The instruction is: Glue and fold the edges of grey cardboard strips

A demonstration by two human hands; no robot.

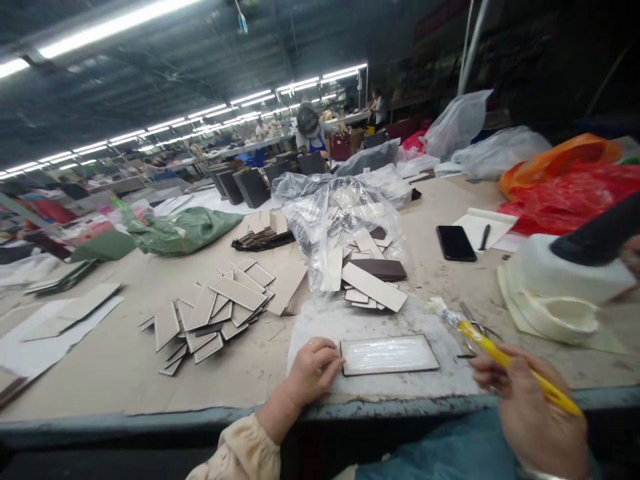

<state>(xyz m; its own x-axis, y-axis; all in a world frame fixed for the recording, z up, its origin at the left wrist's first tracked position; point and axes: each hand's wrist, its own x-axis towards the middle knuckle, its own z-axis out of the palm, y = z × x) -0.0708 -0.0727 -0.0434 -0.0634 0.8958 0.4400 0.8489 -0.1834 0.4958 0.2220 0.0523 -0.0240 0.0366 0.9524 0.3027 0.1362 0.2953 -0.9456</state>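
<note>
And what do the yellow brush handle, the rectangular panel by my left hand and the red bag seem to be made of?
Brush handle: probably plastic or painted wood, smooth bright yellow. Rectangular panel: likely stiff board, flat and dark-edged, its top streaked glossy white. Red bag: apparently thin plastic film, crinkled and shiny.

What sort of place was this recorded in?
Probably a factory or workshop: rows of tube lights run overhead, another person is further back, and a pile of flat panels lies on the worktable.
</note>
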